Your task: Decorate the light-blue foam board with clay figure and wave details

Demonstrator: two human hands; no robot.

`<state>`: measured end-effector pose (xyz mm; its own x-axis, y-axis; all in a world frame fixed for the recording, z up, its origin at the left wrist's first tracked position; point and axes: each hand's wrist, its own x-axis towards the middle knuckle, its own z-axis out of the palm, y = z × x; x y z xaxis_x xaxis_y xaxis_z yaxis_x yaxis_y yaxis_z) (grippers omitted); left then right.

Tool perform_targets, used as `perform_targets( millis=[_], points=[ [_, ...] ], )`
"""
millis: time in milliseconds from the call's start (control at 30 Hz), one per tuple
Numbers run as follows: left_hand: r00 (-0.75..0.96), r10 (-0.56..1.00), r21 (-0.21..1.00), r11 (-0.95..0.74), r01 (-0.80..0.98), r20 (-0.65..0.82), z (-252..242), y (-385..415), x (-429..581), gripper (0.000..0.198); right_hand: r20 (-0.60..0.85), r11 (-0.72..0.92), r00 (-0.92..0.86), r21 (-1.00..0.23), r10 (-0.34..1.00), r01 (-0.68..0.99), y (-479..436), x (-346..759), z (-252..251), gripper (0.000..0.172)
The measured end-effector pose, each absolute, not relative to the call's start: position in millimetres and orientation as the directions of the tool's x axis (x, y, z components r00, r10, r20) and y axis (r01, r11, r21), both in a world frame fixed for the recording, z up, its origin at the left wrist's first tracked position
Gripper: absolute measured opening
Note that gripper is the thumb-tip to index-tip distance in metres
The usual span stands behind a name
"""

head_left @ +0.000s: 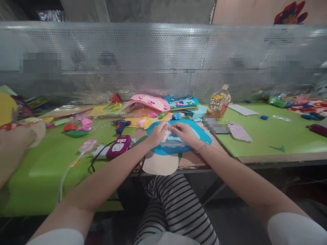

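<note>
striped trousers (pixel 176 207) in soft black-and-white cloth fill the nearest part, below the table edge. just beyond, a smooth beige flap (pixel 160 165) with rounded corners juts over that edge, pointing nearest. past it lies a flat blue cutout (pixel 163 149), roughly oval, layered with paler blue shapes; its long axis runs left to right. over its left half, the left hand (pixel 158 133) is closed around a small white clump (pixel 167 133), pale and crumpled-looking, its material and long axis too blurred to tell; the right hand (pixel 184 133) curls in from the right, fingertips pinching the same clump. to the left sit a boxy, glossy purple case (pixel 119 147) and, farther, a dark blue glue gun (pixel 122 126); to the right, a rounded pink slab (pixel 240 132) on smooth green table covering (pixel 270 136). farther still stand a shiny, crinkled snack bag (pixel 218 102) and curved pink panel (pixel 150 102), before a perforated metal screen (pixel 158 58).
</note>
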<state>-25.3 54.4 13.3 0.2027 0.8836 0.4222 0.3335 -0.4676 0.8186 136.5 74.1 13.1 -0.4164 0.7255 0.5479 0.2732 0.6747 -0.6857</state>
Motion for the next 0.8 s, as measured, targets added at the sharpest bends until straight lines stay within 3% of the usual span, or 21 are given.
perform_targets(
  millis=[167, 267, 500, 800],
  points=[
    [0.217, 0.783, 0.57, -0.585, 0.578, 0.584, 11.8, 56.0, -26.5, 0.028, 0.564, 0.679, -0.399, -0.685, 0.723, 0.263, 74.1, 136.6, 12.9, 0.026],
    [0.234, 0.762, 0.492, -0.588, 0.642, 0.605, 11.4, 55.9, -25.9, 0.029, 0.547, 0.65, -0.387, -0.727, 0.742, 0.221, 74.7, 135.9, 12.8, 0.026],
    [0.254, 0.739, 0.427, -0.595, 0.681, 0.624, 10.5, 55.1, -25.8, 0.028, 0.491, 0.59, -0.389, -0.785, 0.779, 0.191, 74.9, 135.3, 14.2, 0.028],
    [0.263, 0.744, 0.393, -0.578, 0.715, 0.615, 10.7, 54.8, -25.5, 0.027, 0.502, 0.618, -0.402, -0.748, 0.766, 0.243, 71.7, 135.1, 14.8, 0.027]
  ],
)
